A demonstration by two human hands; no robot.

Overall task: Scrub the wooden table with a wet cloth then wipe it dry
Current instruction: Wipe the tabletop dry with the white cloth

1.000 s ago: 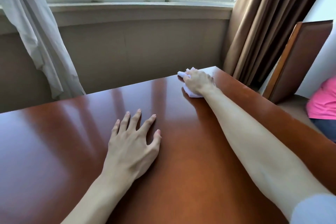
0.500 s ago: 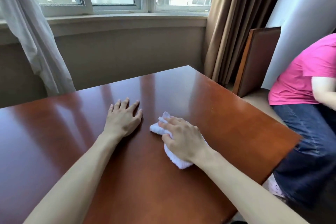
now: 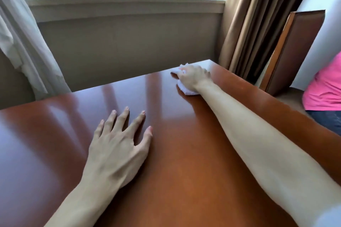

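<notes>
At the left a pale sheer curtain (image 3: 27, 46) hangs beside the window, well clear of the work. The left hand (image 3: 118, 151) lies flat on the wooden table (image 3: 184, 180), fingers spread and straight, holding nothing — it looks placed there as a brace, so the body can lean into a long reach. Across from it, at the far right corner of the tabletop, the right hand (image 3: 193, 77) presses down on a white cloth (image 3: 185, 90), which bunches out ahead of the fingertips and behind the wrist. Whether the fingers curl round the cloth or just bear on it I cannot tell. Right of that grip stand brown drapes (image 3: 258, 24), a chair back (image 3: 299, 48) and a person in a pink shirt (image 3: 326, 86).
</notes>
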